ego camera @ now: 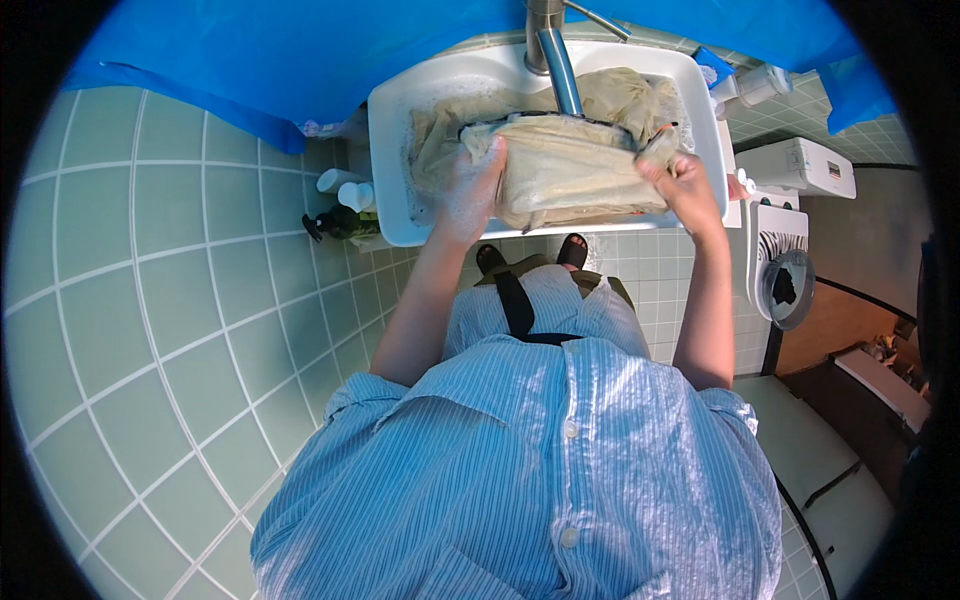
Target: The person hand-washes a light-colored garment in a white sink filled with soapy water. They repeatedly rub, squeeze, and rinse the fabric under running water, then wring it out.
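Observation:
A wet beige cloth item (574, 176) with a dark edge along its top is stretched between my two hands over the front of a white sink (384, 176). My left hand (480, 180), covered in suds, grips its left end. On the other side my right hand (681, 184) pinches the bunched right corner, beside a small orange and black piece. More wet beige fabric (619, 94) lies in the soapy water behind it. The metal faucet (559, 71) reaches over the basin, its spout tip just behind the cloth's upper edge.
White containers (356, 196) and a dark pump bottle (337, 223) stand left of the sink. A blue sheet (247, 60) hangs behind it. At the right are a clear container (761, 84), a white appliance (799, 166) and a round clear lid or bowl (787, 290). A tiled wall (180, 277) rises at the left.

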Demonstrator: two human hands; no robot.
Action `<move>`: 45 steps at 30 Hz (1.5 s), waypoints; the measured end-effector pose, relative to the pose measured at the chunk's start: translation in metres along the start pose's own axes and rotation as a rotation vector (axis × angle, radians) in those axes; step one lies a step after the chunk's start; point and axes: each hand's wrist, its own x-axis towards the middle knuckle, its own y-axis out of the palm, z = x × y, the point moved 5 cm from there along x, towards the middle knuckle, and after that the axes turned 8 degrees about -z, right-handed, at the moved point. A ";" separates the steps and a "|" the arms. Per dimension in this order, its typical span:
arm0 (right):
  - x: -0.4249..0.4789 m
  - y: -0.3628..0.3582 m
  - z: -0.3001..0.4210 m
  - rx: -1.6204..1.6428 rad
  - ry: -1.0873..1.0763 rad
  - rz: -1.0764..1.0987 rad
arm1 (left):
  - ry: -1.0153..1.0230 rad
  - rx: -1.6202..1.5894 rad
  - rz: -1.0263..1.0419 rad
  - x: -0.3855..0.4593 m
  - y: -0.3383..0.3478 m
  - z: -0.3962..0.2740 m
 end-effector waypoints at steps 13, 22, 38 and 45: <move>0.002 -0.001 -0.001 0.519 0.226 -0.285 | -0.208 1.091 0.477 -0.014 0.012 0.001; -0.021 0.021 0.011 0.723 -0.135 -0.181 | -0.422 -0.282 0.457 -0.023 0.035 0.012; -0.021 -0.021 0.002 0.862 -0.137 -0.469 | -0.008 0.379 0.228 -0.025 0.001 -0.024; -0.044 -0.055 0.009 0.870 -0.281 -0.412 | 0.237 0.416 0.037 -0.039 0.001 -0.082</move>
